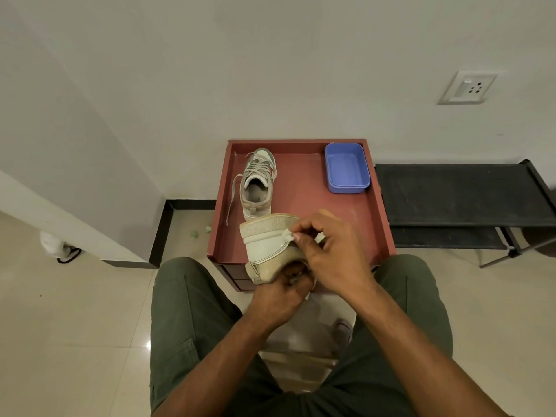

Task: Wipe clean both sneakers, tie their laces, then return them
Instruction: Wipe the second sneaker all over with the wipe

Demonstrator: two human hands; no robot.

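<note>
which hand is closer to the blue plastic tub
Right. The right hand, pinching a small white wipe against the held sneaker, sits below the blue tub. The left hand grips the sneaker's heel lower down, farther away.

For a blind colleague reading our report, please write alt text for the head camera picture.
A seated person's left hand grips a sneaker turned on its side while the right hand pinches a small white wipe against its sole edge. Behind, the second sneaker, laces untied, and a blue tub sit on a red-brown cabinet top.
</note>
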